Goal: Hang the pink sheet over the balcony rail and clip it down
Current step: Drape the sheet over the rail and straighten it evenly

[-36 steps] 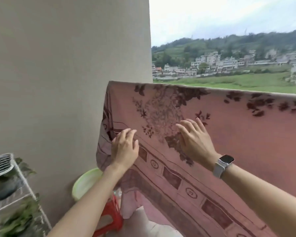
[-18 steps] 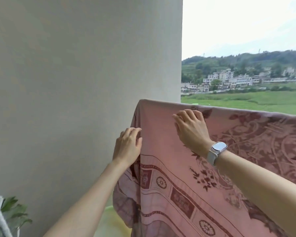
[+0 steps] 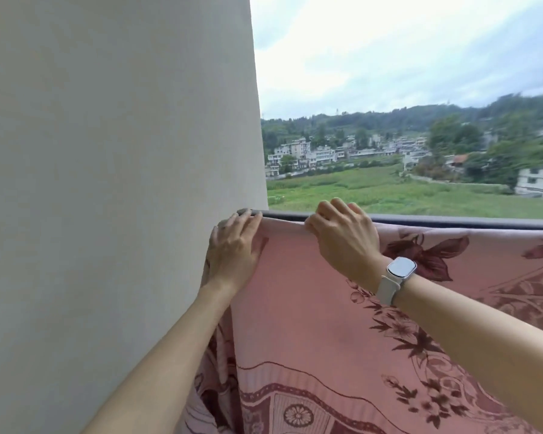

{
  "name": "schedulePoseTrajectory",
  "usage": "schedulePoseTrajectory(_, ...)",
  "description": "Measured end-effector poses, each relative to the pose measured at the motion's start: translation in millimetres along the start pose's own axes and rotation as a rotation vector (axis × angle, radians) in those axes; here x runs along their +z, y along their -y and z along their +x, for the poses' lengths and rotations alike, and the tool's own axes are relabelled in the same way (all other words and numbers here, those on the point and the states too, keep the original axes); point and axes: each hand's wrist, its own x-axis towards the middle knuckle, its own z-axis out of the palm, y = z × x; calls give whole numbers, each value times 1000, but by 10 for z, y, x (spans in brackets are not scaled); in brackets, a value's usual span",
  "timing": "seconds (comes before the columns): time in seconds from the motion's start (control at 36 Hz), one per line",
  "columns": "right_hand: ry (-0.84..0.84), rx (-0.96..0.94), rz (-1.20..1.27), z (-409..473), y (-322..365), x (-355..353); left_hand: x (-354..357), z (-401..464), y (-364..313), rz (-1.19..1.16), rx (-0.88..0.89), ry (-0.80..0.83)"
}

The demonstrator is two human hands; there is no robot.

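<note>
Pink sheet (image 3: 311, 324) hung down the near face of the balcony rail (image 3: 452, 221), its top edge at the rail line and the dark grey rail top exposed along most of its length. Sheet's left end sat right at the corner where the rail met the plain wall (image 3: 107, 183); the cloth bunched into vertical folds there, below the left forearm. Left hand (image 3: 232, 249) lay flat on the sheet's top-left corner, fingers straight and together, tips reaching the rail top just beside the wall; it pressed the cloth, no curl around it. Right hand (image 3: 342, 239) was just beside it along the rail, fingers hooked over the top edge of the sheet and the rail, knuckles up, gripping the hem; fingertips hidden behind the rail, so how much cloth it had was unclear. Short strip of hem ran taut between the two hands. A white watch (image 3: 400, 267) sat on the right wrist. Sheet pattern: dark maroon flowers to the right, banded border with a medallion low in the frame. No clips seen on the rail or sheet. Beyond the rail: green field (image 3: 389, 192), low white buildings (image 3: 311, 155), wooded hills, overcast sky.
</note>
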Motion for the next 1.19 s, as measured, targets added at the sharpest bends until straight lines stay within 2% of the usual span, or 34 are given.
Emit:
schedulePoseTrajectory(0.17, -43, -54, -50, -86, -105, -105, 125, 139, 42, -297, 184, -190)
schedulePoseTrajectory(0.25, -30, -44, -84, -212, -254, -278, 161, 191, -162, -494, 209, -202)
schedulePoseTrajectory(0.36, -25, 30, -184, -457, -573, -595, 200, 201, -648, -556, 227, -169)
schedulePoseTrajectory(0.56, -19, 121, -340, -1054, -1224, -1357, 178, -33, -1818, -708, 347, -242)
schedulePoseTrajectory(0.67, -6, 172, -400, -1325, -1497, -1780, 105, -204, -2487, -799, 398, -204)
schedulePoseTrajectory(0.89, -41, 294, -425, -1489, -1925, -2254, -22, -295, -3335, -834, 379, -133)
schedulePoseTrajectory(0.97, -115, 447, -387, -1533, -2107, -2465, -61, -295, -3579, -870, 400, -87)
schedulePoseTrajectory(1.06, -185, 567, -427, -1674, -2267, -2656, -113, -306, -3811, -893, 505, -2)
schedulePoseTrajectory(1.11, -149, 589, -464, -1798, -2291, -2688, -141, -303, -3881, -830, 537, 9)
schedulePoseTrajectory(1.19, -70, 576, -442, -1933, -2231, -2629, -108, -307, -3697, -769, 473, -29)
